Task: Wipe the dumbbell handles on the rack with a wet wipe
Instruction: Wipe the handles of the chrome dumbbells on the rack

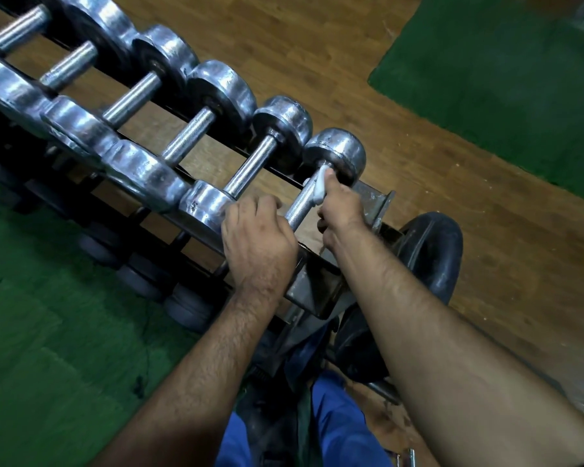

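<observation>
R hand [339, 205] is pinching a white wet wipe [320, 187] around the far end of the nearest dumbbell handle [302, 203], right up vs the far chrome head [338, 153] — wiping step is underway on the end dumbbell of the rack [317, 284]. L hand [257, 237] is curled over the near head, fingers closed on it, prob. steadying. Next move likely needs drawing the wipe along the knurled bar toward the L hand, then shifting to the neighbouring handle [250, 168] — others look untouched, can't confirm.
</observation>
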`<act>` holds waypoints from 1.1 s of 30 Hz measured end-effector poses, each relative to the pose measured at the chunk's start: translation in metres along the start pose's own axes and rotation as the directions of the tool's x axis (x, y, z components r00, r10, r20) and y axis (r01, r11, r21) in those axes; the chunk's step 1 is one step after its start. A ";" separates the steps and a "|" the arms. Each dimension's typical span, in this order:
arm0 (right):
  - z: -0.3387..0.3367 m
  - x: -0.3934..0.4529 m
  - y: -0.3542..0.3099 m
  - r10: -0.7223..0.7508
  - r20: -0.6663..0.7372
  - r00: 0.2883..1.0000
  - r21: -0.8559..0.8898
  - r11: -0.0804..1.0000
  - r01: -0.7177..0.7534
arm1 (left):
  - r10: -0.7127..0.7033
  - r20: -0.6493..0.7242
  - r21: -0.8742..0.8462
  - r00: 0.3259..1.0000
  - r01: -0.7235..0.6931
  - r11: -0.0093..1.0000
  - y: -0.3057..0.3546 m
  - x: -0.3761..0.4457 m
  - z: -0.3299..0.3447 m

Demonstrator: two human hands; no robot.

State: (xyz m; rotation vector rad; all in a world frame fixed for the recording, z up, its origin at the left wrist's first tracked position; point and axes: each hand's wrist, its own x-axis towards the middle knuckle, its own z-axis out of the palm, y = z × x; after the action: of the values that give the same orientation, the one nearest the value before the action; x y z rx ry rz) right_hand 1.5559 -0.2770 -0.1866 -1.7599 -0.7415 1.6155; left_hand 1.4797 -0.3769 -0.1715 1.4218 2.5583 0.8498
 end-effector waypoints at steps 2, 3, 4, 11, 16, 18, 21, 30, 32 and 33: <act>0.001 0.004 0.008 0.056 0.091 0.994 0.085 0.994 -0.064 | -0.003 0.004 0.001 1.000 0.003 1.000 0.001 0.001 0.000; 0.000 0.002 0.015 0.090 0.148 0.985 0.115 0.988 -0.107 | -0.002 0.006 0.007 1.000 0.001 1.000 0.001 0.000 0.000; -0.002 0.000 0.023 0.127 0.200 0.972 0.131 0.979 -0.155 | 0.002 0.009 0.016 1.000 -0.002 1.000 0.001 0.000 -0.001; -0.003 0.006 0.019 0.096 0.376 0.922 0.457 0.846 -0.274 | 0.027 0.010 0.038 1.000 -0.027 0.999 -0.001 -0.004 0.006; -0.012 -0.014 0.025 0.121 0.343 0.932 0.154 0.971 -0.183 | -0.001 0.014 -0.021 1.000 0.002 1.000 -0.004 0.001 0.003; -0.014 -0.020 0.021 0.093 0.277 0.956 0.048 0.993 -0.111 | -0.001 0.014 -0.022 1.000 0.002 1.000 -0.003 0.001 0.003; -0.010 -0.025 0.026 0.064 0.242 0.968 0.113 0.989 -0.093 | 0.000 0.026 -0.032 1.000 0.001 0.999 -0.002 0.000 0.001; -0.031 -0.031 0.024 0.265 0.480 0.836 -0.222 0.959 -0.177 | 0.002 0.017 -0.098 1.000 0.000 0.995 -0.003 0.002 0.001; -0.024 -0.024 0.019 0.244 0.482 0.841 -0.025 0.964 -0.265 | 0.019 0.031 -0.081 0.999 -0.016 0.997 -0.002 0.003 -0.001; -0.021 -0.020 0.017 0.229 0.480 0.846 0.087 0.948 -0.306 | 0.027 0.034 -0.072 0.999 -0.024 0.997 -0.003 0.003 -0.001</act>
State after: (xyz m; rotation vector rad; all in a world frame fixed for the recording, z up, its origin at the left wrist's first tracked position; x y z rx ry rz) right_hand 1.5748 -0.3044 -0.1859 -1.4157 -0.5644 2.2712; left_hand 1.4757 -0.3762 -0.1715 1.4386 2.4635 0.9031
